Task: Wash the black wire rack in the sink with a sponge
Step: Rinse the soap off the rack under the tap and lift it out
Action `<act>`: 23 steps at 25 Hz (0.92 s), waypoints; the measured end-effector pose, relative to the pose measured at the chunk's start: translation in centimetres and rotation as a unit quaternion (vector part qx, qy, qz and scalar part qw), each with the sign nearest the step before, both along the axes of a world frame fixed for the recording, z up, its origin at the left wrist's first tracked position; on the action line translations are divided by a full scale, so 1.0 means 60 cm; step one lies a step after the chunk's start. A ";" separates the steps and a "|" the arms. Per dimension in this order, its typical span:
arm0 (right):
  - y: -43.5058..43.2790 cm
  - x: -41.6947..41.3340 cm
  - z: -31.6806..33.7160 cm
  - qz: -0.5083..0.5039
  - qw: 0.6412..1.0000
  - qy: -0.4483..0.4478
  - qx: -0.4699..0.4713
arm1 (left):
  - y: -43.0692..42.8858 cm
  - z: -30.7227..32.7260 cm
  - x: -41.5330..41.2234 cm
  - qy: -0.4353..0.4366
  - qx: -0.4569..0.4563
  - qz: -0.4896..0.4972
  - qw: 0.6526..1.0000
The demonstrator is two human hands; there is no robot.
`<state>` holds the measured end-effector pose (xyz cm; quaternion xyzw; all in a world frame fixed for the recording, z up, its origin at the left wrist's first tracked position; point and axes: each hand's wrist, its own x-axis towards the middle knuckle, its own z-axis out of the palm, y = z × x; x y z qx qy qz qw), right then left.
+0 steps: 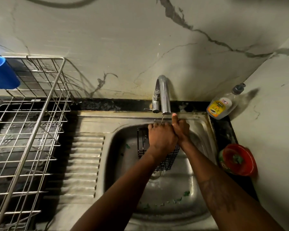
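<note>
**While water trickles, the black wire rack (168, 159) lies under both hands**

As a thin stream of water (162, 119) falls from the curved chrome faucet (164, 94), both hands meet right beneath the spout, over the far half of the stainless steel sink (173, 190). The left hand (162, 139) lies on top, palm down, with its fingers bent over the far side. It covers the fingers of the right hand (182, 131), which presses against it from the right with the thumb pointing straight up. Whether either hand holds a sponge or anything else cannot be told, because the grip is hidden between them.

The rack rests inside the basin directly below the hands, tilted. Its upright solid-looking end shows to the left of the left wrist. Its fine mesh part shows in the gap between the two forearms, near the drain. Whether the hands touch the rack cannot be told.

Small green scraps (187, 193) lie scattered on the basin floor nearer the person. On the dark counter to the right stand a clear soap bottle with a yellow label (221, 106) and a round red plastic dish (238, 160). A silver wire dish drainer (32, 130) stands to the left of the ribbed draining board, with a blue plastic cup (2, 74) at its far corner.
</note>
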<state>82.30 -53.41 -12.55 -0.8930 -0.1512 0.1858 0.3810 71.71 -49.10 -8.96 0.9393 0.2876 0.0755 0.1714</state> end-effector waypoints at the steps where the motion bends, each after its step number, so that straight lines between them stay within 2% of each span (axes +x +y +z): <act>1: -0.002 0.001 -0.002 0.002 1.000 0.006 0.003 | 0.003 -0.004 -0.002 -0.022 0.004 -0.023 1.000; 3: -0.006 0.004 -0.009 -0.006 1.000 0.014 -0.003 | 0.053 -0.010 -0.021 -0.006 -0.044 -0.029 0.999; 5: -0.001 -0.002 -0.015 -0.009 1.000 0.007 -0.017 | 0.100 -0.015 -0.039 0.009 -0.130 0.045 0.990; 6: 0.004 -0.004 -0.017 -0.006 1.000 0.007 -0.021 | 0.102 -0.013 -0.039 0.037 -0.128 0.061 0.989; 8: 0.012 -0.006 -0.022 0.006 0.999 0.015 -0.031 | 0.065 -0.008 -0.025 0.091 -0.030 0.028 0.995; 9: 0.011 -0.007 -0.021 0.007 0.999 0.020 -0.026 | 0.040 -0.003 -0.017 0.088 -0.011 0.003 0.996; 12: -0.003 -0.004 -0.014 -0.011 1.000 0.014 0.022 | 0.031 0.008 0.004 0.069 -0.041 -0.042 0.996; 14: -0.003 -0.005 -0.011 -0.009 0.996 0.052 0.066 | 0.061 0.019 0.005 0.084 -0.114 -0.020 0.990; 17: 0.004 -0.009 -0.024 0.028 0.979 0.154 0.135 | 0.105 0.014 -0.009 0.050 -0.264 0.112 0.957; 20: 0.002 -0.008 -0.042 0.088 0.983 0.144 0.066 | 0.130 0.012 -0.039 -0.049 -0.391 0.201 0.897; 23: 0.004 -0.017 -0.049 0.116 0.989 0.096 -0.005 | 0.132 0.009 -0.068 -0.075 -0.446 0.146 0.880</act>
